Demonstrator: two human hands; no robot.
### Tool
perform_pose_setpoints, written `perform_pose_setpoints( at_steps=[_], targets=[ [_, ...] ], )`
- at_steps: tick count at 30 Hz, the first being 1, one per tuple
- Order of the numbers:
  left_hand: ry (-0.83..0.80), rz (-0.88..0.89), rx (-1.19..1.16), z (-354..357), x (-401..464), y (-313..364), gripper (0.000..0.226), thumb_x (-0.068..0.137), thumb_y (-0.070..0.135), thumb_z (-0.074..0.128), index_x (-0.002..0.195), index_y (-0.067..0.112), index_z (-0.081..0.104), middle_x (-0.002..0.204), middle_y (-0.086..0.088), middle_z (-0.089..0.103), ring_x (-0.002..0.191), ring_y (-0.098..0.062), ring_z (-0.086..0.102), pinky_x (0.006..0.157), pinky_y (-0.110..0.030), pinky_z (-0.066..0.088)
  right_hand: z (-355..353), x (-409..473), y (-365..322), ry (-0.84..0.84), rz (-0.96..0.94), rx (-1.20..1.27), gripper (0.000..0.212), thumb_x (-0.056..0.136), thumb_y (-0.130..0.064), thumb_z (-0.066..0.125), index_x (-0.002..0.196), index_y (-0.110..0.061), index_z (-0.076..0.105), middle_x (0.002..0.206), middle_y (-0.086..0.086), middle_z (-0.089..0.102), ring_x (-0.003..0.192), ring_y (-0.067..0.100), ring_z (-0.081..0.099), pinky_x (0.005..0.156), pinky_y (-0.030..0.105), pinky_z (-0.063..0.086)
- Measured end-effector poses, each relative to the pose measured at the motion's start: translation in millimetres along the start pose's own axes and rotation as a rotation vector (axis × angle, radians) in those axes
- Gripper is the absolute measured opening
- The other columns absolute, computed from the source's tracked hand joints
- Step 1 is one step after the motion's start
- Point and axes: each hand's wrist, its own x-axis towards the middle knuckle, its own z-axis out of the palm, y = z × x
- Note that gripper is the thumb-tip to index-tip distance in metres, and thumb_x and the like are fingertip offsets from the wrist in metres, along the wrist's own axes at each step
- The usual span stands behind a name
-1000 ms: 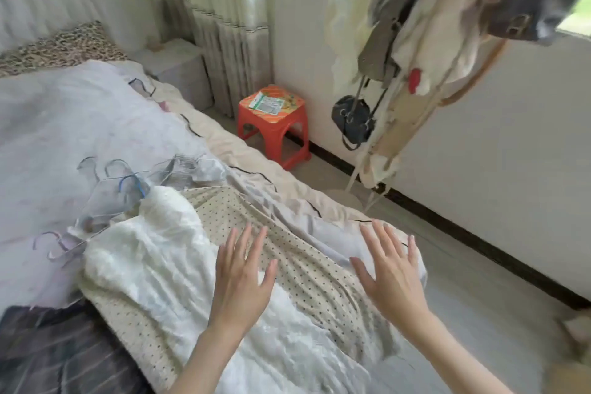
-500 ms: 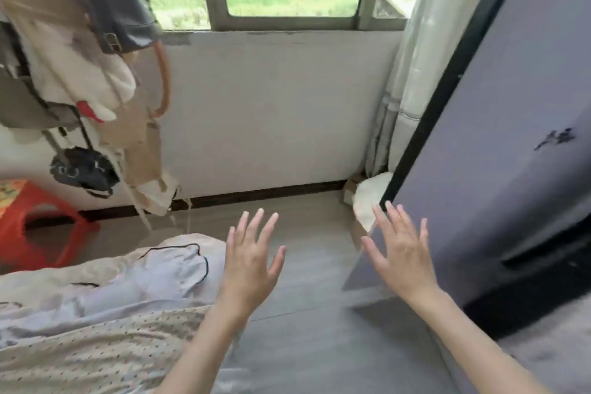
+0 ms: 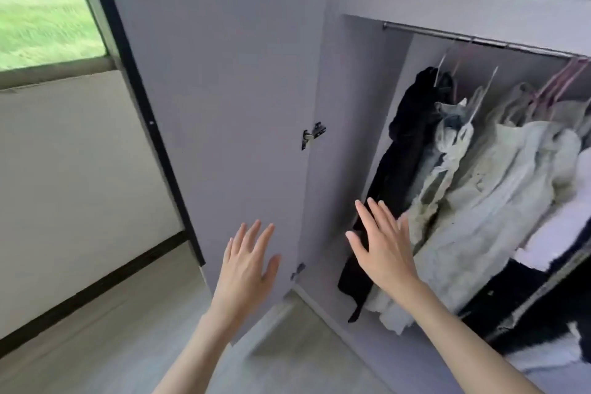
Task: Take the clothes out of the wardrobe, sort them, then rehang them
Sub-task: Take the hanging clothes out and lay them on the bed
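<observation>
Bare and empty, my fingers are spread and straight on both hands, holding nothing. My left hand [image 3: 248, 261] is raised, back toward me, in front of the lower part of the open wardrobe door [image 3: 217, 105], not clearly touching it. My right hand [image 3: 382, 243] reaches toward the opening of the wardrobe [image 3: 348, 137], its fingertips [image 3: 361, 206] just in front of the black garment [image 3: 404, 150] that hangs nearest the left inner wall; I cannot tell whether they touch the cloth.

Beyond that black piece, further right along the metal rail [image 3: 473, 40] under the top shelf, hang pale green and grey clothes [image 3: 499, 189] on white and pink hangers [image 3: 556, 83], packed close together and trailing down toward the wardrobe's bottom edge. A hinge [image 3: 312, 134] sits midway up where the door meets the cabinet's side. At the left edge of the door, a window [image 3: 41, 9] shows green outside above a pale wall, with grey floor [image 3: 105, 345] below.
</observation>
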Motion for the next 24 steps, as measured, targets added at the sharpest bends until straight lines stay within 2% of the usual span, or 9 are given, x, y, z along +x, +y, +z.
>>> perform_pose_setpoints(
  at_steps=[2,5,8,9,12,15,20,24],
  targets=[
    [-0.017,0.071,-0.027,12,32,21,0.061,0.089,0.048,0.025,0.140,0.018,0.041,0.144,-0.009,0.040,0.137,-0.034,0.030,0.106,-0.043,0.028,-7,12,29,0.034,0.072,-0.010,0.066,0.087,-0.050,0.023,0.139,-0.015,0.042,0.143,0.012,0.043,0.135,0.029,0.036,0.107,0.058,0.021],
    [-0.095,0.143,-0.091,33,75,50,0.064,0.088,0.049,0.021,0.141,0.019,0.037,0.147,-0.008,0.036,0.140,-0.031,0.024,0.108,-0.042,0.027,-12,27,67,0.046,0.159,-0.049,0.066,0.088,-0.051,0.022,0.143,-0.017,0.034,0.147,0.011,0.036,0.139,0.027,0.028,0.111,0.054,0.017],
    [-0.129,0.254,-0.124,59,113,68,0.053,0.090,0.042,0.030,0.133,0.014,0.044,0.136,-0.015,0.049,0.129,-0.040,0.040,0.098,-0.053,0.041,-12,43,95,0.036,0.207,-0.084,0.059,0.094,-0.047,0.029,0.146,-0.019,0.026,0.151,0.010,0.029,0.141,0.025,0.022,0.114,0.052,0.015],
    [-0.158,0.267,-0.143,67,130,75,0.054,0.090,0.043,0.030,0.133,0.014,0.045,0.135,-0.015,0.050,0.129,-0.041,0.040,0.098,-0.053,0.041,-13,52,105,0.046,0.230,-0.094,0.060,0.094,-0.048,0.026,0.146,-0.019,0.026,0.151,0.009,0.028,0.142,0.024,0.021,0.114,0.051,0.015],
    [-0.157,0.325,-0.184,87,184,95,0.062,0.091,0.050,0.024,0.141,0.016,0.038,0.146,-0.009,0.037,0.139,-0.032,0.026,0.110,-0.041,0.025,-16,85,133,0.081,0.290,-0.120,0.064,0.092,-0.050,0.018,0.146,-0.017,0.028,0.150,0.010,0.030,0.141,0.025,0.022,0.114,0.048,0.013],
    [-0.160,0.372,-0.245,93,236,118,0.050,0.099,0.036,0.036,0.145,0.020,0.028,0.152,-0.002,0.025,0.143,-0.021,0.014,0.114,-0.032,0.014,-26,123,155,0.159,0.303,-0.140,0.059,0.093,-0.043,0.024,0.141,-0.012,0.037,0.146,0.015,0.037,0.138,0.029,0.029,0.111,0.049,0.017],
    [-0.151,0.446,-0.407,92,309,171,0.046,0.099,0.026,0.039,0.143,0.016,0.032,0.149,-0.002,0.031,0.139,-0.017,0.023,0.112,-0.025,0.016,-41,188,185,0.314,0.274,-0.203,0.053,0.091,-0.032,0.029,0.129,-0.003,0.052,0.133,0.021,0.050,0.126,0.036,0.045,0.106,0.049,0.024],
    [-0.141,0.498,-0.497,96,347,219,0.047,0.099,0.027,0.040,0.143,0.013,0.032,0.146,-0.003,0.036,0.135,-0.015,0.030,0.108,-0.022,0.021,-50,222,209,0.364,0.216,-0.295,0.048,0.089,-0.027,0.033,0.123,-0.001,0.056,0.126,0.020,0.056,0.121,0.035,0.051,0.106,0.051,0.026]
  ],
)
